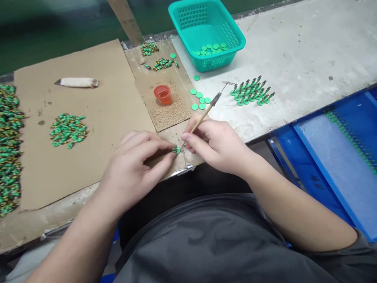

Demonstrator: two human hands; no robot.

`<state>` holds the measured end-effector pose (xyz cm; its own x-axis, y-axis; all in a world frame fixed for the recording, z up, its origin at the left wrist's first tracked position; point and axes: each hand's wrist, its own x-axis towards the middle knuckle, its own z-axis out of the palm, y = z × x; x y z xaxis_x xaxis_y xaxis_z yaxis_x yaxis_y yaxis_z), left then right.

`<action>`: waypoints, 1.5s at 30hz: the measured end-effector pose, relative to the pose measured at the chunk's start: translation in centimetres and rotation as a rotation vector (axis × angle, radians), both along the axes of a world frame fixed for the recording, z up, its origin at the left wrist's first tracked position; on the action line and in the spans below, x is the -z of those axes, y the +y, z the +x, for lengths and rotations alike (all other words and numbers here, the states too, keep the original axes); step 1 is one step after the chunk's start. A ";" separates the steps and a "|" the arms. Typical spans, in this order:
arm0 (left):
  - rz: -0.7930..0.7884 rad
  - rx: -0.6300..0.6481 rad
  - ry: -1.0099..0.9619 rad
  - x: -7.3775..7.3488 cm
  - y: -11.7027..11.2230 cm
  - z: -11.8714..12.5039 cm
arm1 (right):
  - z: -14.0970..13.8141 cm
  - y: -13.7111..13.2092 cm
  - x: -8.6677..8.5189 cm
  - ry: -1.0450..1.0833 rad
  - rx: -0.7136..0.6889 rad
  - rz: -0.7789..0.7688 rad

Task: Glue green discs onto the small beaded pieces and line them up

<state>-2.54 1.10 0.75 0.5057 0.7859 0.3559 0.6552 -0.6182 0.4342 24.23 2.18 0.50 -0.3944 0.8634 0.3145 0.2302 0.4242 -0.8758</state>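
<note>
At the table's front edge, my left hand [141, 161] pinches a small green figure on a round base [176, 149] between thumb and fingertips. My right hand [215, 141] grips a slim wooden-handled tool [203, 114] like a pen. A dark collar and thin metal tip point up and away, while the handle's lower end comes close to the green piece; whether they touch I cannot tell. Beyond my hands lie several loose green discs [199, 95]. A small red cup [163, 95] with liquid stands on the speckled cardboard [156, 117].
A teal basket [206, 65] holds green discs. Right of it, several dark figures stand on green bases [250, 92]. Small green-and-gold pieces [69, 129] lie heaped on the left cardboard [97, 157], with a pale wrapped stick [77, 82]. Blue trays [332, 157] sit below the table at right.
</note>
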 end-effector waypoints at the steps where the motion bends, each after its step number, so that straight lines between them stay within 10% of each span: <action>1: -0.006 -0.004 -0.012 0.1 -0.1 0.2 | -0.2 0.1 0.1 -0.008 -0.016 0.031; 45: -0.076 -0.078 -0.083 0.3 -0.9 0.8 | -1.1 0.3 0.2 -0.205 -0.011 0.084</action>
